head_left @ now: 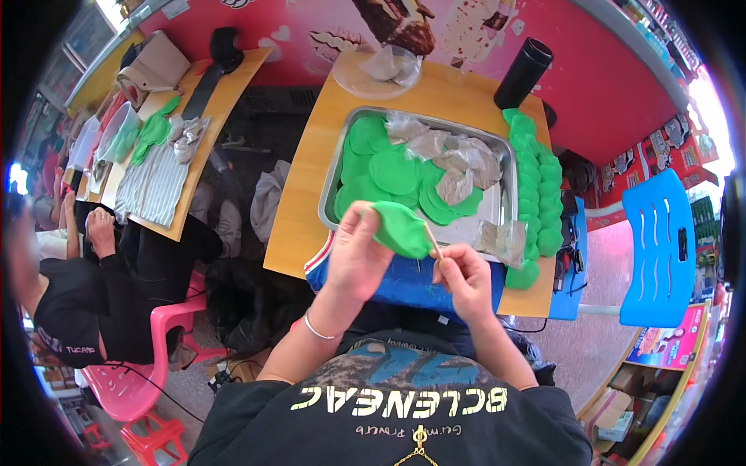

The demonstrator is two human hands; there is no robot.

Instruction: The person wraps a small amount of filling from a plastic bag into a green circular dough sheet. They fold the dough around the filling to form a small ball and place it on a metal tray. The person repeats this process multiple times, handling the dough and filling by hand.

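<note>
Above the near edge of the tray, my left hand [354, 252] pinches a green rounded, soft-looking piece [399, 230] by its left side. My right hand [465, 284] is closed on a thin wooden stick [432, 239], whose upper part lies against the piece's right edge. Behind them a metal tray [489, 211] holds several flat green discs [393, 172], overlapping at the left and middle. Clear plastic bags [474, 161] with brownish contents lie over the tray's right part. Another small bag [503, 241] rests at its near right corner.
Green scalloped pieces [538, 194] lie in rows along the table's right side, below a black cylinder [524, 71]. A blue chair [660, 248] stands right. At left, a person in black [97, 299] sits by a second table [203, 136], near a pink chair [155, 349].
</note>
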